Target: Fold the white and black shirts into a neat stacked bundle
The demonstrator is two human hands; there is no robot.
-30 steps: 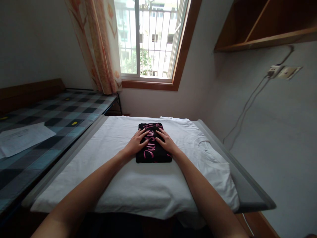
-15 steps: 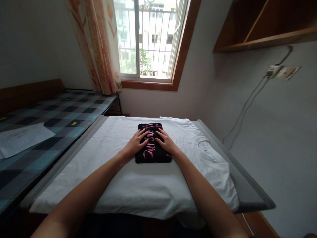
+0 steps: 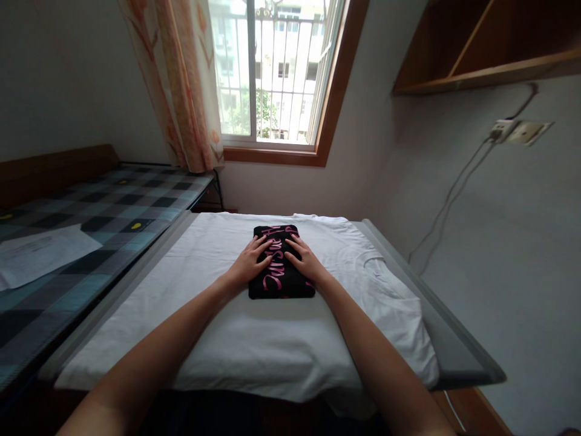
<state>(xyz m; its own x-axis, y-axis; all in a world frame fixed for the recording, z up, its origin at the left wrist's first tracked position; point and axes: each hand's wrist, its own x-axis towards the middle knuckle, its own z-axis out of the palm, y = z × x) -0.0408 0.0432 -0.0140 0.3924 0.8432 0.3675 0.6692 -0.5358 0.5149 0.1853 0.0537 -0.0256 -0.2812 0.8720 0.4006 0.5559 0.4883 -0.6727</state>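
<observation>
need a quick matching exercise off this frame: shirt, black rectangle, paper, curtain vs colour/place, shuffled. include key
Column 1
1. shirt
2. black rectangle
3. paper
4. curtain

Column 2
A. lying on the checked mattress
B. pink-lettered, under the left hand and right hand
C. hanging at the side of the window, with an orange flower pattern
D. white, spread over the grey table

Pairs: 1-D, 2-B, 3-A, 4-C
</observation>
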